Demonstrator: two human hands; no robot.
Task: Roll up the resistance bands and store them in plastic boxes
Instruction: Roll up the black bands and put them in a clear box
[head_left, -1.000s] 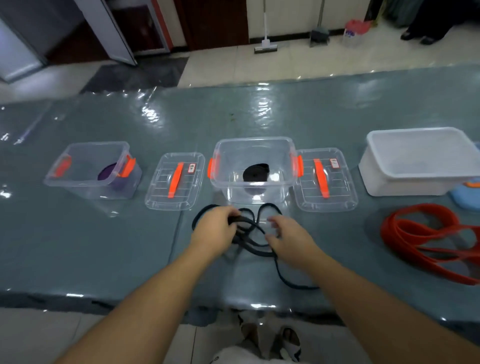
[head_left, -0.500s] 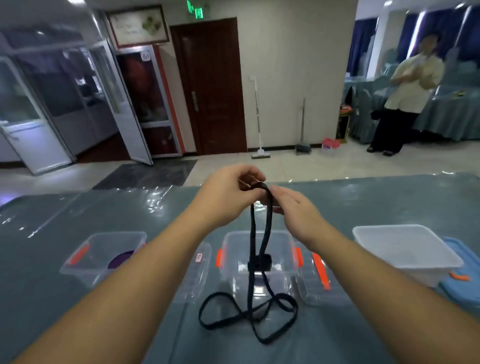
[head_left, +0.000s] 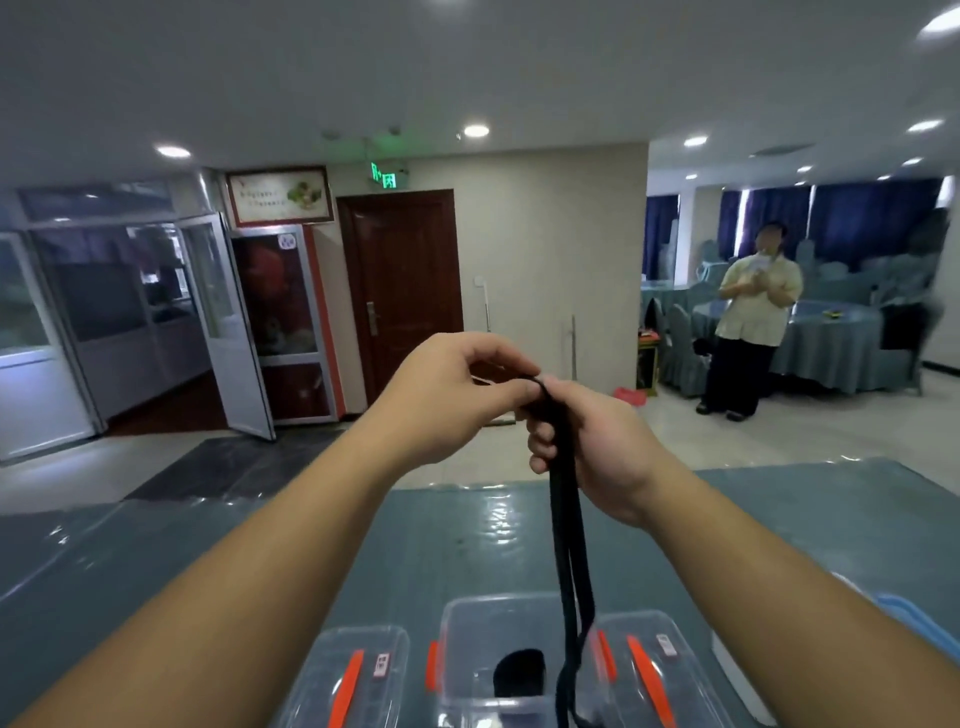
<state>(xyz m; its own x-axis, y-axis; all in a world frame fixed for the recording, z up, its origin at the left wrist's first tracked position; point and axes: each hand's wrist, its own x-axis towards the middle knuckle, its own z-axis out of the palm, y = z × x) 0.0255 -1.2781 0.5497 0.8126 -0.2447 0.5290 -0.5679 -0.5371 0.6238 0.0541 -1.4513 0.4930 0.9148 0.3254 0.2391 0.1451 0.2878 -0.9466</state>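
I hold a black resistance band (head_left: 566, 540) up in front of me at chest height. My left hand (head_left: 457, 400) pinches its top end between thumb and fingers. My right hand (head_left: 587, 441) is curled round the band just below that. The band hangs down doubled, over a clear plastic box (head_left: 467, 629) with orange latches on the table. A rolled black band (head_left: 519, 673) lies inside that box. The lower end of the hanging band runs out of the frame.
Two clear lids with orange handles (head_left: 353, 675) (head_left: 654, 670) flank the box on the grey-blue table (head_left: 260, 561). A blue lid's corner (head_left: 914, 618) shows at the right edge. A person (head_left: 748, 322) stands far back right by round tables.
Both hands lifted the band from the table up to chest height, and my view tilted upward. Since half a second ago, my right hand has closed round the band below the left.
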